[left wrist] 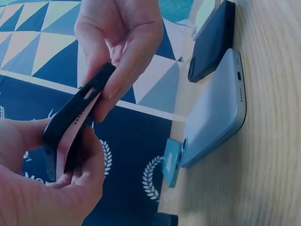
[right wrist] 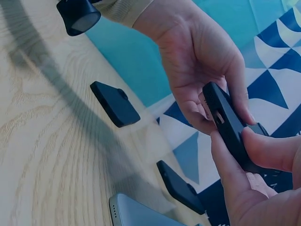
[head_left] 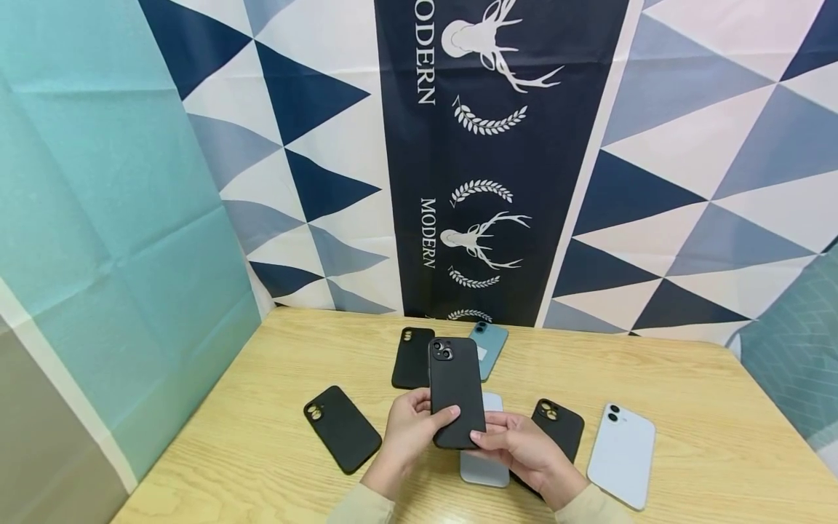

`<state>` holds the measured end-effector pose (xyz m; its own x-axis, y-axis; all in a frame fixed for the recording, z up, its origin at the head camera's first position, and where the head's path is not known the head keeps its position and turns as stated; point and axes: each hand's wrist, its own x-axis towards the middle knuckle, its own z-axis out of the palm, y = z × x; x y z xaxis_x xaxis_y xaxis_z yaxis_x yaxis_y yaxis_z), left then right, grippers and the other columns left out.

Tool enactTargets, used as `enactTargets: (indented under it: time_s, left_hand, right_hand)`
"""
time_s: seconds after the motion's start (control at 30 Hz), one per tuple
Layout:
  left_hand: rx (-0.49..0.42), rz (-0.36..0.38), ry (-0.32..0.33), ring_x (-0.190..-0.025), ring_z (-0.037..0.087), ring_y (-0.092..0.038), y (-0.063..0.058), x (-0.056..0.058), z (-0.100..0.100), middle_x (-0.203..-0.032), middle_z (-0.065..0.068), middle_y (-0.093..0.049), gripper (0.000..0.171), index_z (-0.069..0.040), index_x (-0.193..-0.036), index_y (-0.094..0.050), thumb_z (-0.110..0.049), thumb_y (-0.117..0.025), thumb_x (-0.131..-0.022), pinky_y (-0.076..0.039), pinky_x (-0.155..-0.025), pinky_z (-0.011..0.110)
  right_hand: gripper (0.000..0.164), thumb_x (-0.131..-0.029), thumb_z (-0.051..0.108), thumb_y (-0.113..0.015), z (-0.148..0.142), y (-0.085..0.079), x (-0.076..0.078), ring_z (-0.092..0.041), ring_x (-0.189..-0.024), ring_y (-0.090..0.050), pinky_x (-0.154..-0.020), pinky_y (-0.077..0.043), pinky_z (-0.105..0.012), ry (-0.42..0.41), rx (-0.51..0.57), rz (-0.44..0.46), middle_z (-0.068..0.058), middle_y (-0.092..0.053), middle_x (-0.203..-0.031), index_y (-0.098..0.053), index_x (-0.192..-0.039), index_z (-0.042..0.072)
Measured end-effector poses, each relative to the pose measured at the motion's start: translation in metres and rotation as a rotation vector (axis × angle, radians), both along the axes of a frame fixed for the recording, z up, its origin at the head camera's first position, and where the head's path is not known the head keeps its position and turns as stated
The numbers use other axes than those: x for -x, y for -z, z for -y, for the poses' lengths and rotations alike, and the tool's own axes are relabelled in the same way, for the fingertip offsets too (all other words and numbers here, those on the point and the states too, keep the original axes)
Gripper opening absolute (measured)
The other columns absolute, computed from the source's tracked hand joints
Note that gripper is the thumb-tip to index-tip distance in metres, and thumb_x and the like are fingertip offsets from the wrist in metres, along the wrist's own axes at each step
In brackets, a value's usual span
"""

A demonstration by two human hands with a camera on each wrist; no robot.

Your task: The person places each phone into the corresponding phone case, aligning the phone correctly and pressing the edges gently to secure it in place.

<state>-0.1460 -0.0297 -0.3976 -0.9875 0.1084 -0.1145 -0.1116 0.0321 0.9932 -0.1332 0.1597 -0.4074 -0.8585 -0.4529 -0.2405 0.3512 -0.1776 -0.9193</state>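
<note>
Both hands hold a black phone case (head_left: 456,386) above the table, its back and camera opening facing up in the head view. A pinkish phone (left wrist: 70,141) sits in the case, and along one long side a gap shows between phone and case in the left wrist view. My left hand (head_left: 407,428) grips the left side, thumb across the case's back. At the lower right corner, my right hand (head_left: 524,447) pinches the case between thumb and fingers. Beneath them lies a pale blue-white phone (head_left: 484,469), partly covered by the case and right hand.
Black cases lie at the left (head_left: 342,429), at the back (head_left: 412,360) and beside my right hand (head_left: 564,429). A teal phone (head_left: 494,346) is at the back, partly behind the held case. A white phone (head_left: 622,458) lies at the right. Patterned cloth (head_left: 334,145) hangs behind the wooden table (head_left: 262,407).
</note>
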Motion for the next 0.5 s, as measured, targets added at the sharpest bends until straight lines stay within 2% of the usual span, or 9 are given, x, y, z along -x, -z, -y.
enactTargets:
  time_s: [0.13,0.37,0.5]
  left_hand:
    - [0.017,-0.003,0.029,-0.072,0.006,-0.062,-0.0024,0.0010,0.0014,-0.088,0.009,-0.070,0.033,0.009,-0.113,-0.064,-0.009,-0.072,-0.086,-0.053,-0.064,0.020]
    - [0.116,0.021,0.099,-0.074,0.007,-0.064,-0.0046,0.0001,0.0020,-0.089,0.013,-0.073,0.030,0.008,-0.108,-0.066,-0.012,-0.073,-0.086,-0.054,-0.066,0.022]
    - [0.088,0.038,0.129,-0.073,0.010,-0.068,-0.0041,-0.0008,0.0013,-0.086,0.013,-0.072,0.027,0.009,-0.107,-0.066,-0.006,-0.073,-0.086,-0.061,-0.069,0.029]
  right_hand:
    - [0.060,-0.091,-0.001,-0.062,-0.0014,0.0001,0.0004,-0.010,-0.099,-0.072,-0.091,-0.058,-0.030,0.013,-0.004,0.005,-0.006,-0.072,-0.115,-0.034,-0.140,-0.021]
    - [0.061,-0.091,0.000,-0.063,-0.0041,-0.0003,0.0019,-0.010,-0.097,-0.072,-0.089,-0.059,-0.029,0.061,-0.037,0.010,-0.005,-0.073,-0.112,-0.034,-0.140,-0.022]
    - [0.061,-0.090,-0.001,-0.064,-0.0053,0.0002,0.0026,-0.010,-0.098,-0.072,-0.089,-0.058,-0.028,0.093,-0.030,0.022,-0.007,-0.073,-0.112,-0.034,-0.139,-0.022]
